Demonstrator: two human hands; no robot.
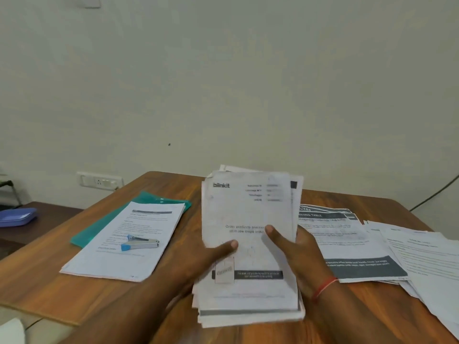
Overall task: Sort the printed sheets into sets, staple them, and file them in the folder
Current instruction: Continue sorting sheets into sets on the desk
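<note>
Both my hands grip the stack of printed sheets [248, 214] over the table [57, 291]: left hand [207, 259] curled round its left edge, right hand [299, 252] round its right, thumbs on the top page. Left of the stack, a stapler [140, 243] lies on a paper set [111, 264] overlapping the green folder [99, 229]; right of the stack, loose sheets [360, 247] lie spread.

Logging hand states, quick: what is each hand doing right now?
Left hand: holding the stack of sheets, thumb on top.
Right hand: holding the same stack at its right edge, thumb on top.
</note>
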